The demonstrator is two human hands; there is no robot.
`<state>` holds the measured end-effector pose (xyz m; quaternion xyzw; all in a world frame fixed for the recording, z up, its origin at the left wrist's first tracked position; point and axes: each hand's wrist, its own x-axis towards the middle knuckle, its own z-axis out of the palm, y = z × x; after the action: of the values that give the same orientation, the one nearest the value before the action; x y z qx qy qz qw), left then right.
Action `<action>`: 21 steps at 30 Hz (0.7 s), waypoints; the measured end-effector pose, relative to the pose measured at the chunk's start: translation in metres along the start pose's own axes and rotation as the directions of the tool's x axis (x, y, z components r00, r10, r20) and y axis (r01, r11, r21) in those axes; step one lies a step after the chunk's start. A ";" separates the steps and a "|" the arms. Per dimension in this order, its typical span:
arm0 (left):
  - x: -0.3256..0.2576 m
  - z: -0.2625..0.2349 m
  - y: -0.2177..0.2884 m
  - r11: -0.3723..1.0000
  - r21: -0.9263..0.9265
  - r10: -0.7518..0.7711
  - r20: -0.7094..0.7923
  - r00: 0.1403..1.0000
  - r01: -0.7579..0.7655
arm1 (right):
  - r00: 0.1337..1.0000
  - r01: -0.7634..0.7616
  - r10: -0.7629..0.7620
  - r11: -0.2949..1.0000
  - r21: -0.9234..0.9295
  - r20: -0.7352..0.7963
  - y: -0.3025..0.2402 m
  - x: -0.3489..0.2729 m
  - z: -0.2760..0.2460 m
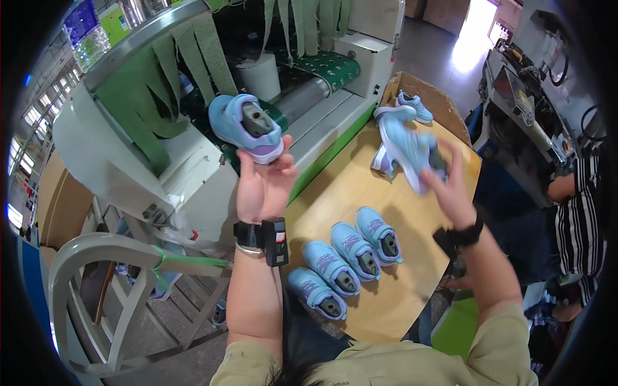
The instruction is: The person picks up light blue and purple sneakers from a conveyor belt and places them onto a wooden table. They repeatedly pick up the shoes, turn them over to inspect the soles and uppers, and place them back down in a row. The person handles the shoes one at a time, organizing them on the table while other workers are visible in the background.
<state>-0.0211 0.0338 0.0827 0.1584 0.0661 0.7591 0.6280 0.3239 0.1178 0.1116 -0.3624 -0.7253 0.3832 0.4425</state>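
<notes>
Left hand (267, 177) holds one blue shoe (232, 122) by the lilac heel: palm up, thumb one side, fingers the other. Toe points away and left, dark insert in the opening. In view it overlaps the machine (154, 183), just in front of the green strips (151, 122); can't tell if it touches either.

Right hand (452, 190) grips a second blue shoe (407, 148) near the opening, over the far part of the table (335, 190). Both blurred, exact finger placement unclear. More shoes (384, 161) sit behind and beside it at the far end, partly hidden, by the carton (441, 103). Can't tell if the held one contacts them.

Near part of table: row of four blue shoes (325, 260), side by side on a slant, toes away and left, heels toward the person, dark inserts in all four.

Green belt (331, 67) and metal roller (302, 101) on the machine, left of the carton. Co-worker's striped shirt (586, 215) at far right.
</notes>
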 end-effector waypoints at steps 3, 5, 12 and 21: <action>0.000 -0.002 0.007 0.992 -0.082 0.104 0.124 0.987 -0.095 | 0.936 0.346 -0.348 0.937 0.037 0.057 -0.060 0.102 0.033; 0.000 -0.001 0.005 0.980 -0.183 0.118 0.181 0.976 -0.084 | 0.886 0.454 -0.462 0.851 -0.263 0.031 -0.081 0.162 0.058; -0.005 0.002 0.001 0.996 -0.031 0.085 0.167 0.982 -0.081 | 0.878 0.425 -0.278 0.827 -0.368 0.390 0.015 0.290 0.128; -0.012 -0.004 -0.009 1.000 0.017 -0.010 0.097 0.995 0.008 | 0.925 -0.266 0.379 0.690 -0.673 0.023 0.204 0.128 0.048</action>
<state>-0.0118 0.0243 0.0738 0.1999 0.0424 0.7470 0.6327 0.2736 0.3077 -0.0353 -0.5847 -0.7708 0.2023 0.1519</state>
